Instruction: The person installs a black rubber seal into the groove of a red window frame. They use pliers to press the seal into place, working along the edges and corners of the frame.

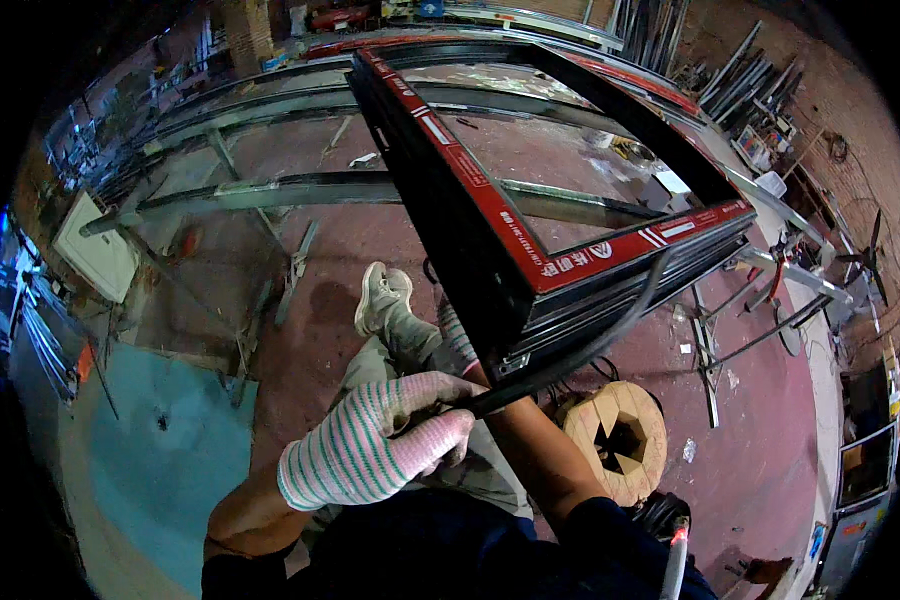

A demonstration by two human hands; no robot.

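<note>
While my left hand point(375, 445) pinches the near end of a dark strip point(562, 371) between thumb and fingers, my right hand point(454, 338) is mostly hidden behind the black frames, and I cannot tell whether it grips anything. Only a bit of striped glove shows there, at the end of a bare forearm that crosses under the strip.

From my left fingers the strip runs out to the right, then bends upward and away past the near short side of the black frames point(465, 180). These lie ahead of my left hand and a little to its right, stacked flat, their long axis leading away from me and leaning left. Their near corner is just beyond my left fingertips; my right hand sits farther off, by the left long flank. So the strip's held end is at the left hand, below that corner.

Below the stack, to the right, a wooden octagonal ring point(646, 425) stands near my forearm. Farther out, metal rails point(280, 193) cross the reddish floor, and a blue-green sheet point(175, 475) lies at my left
</note>
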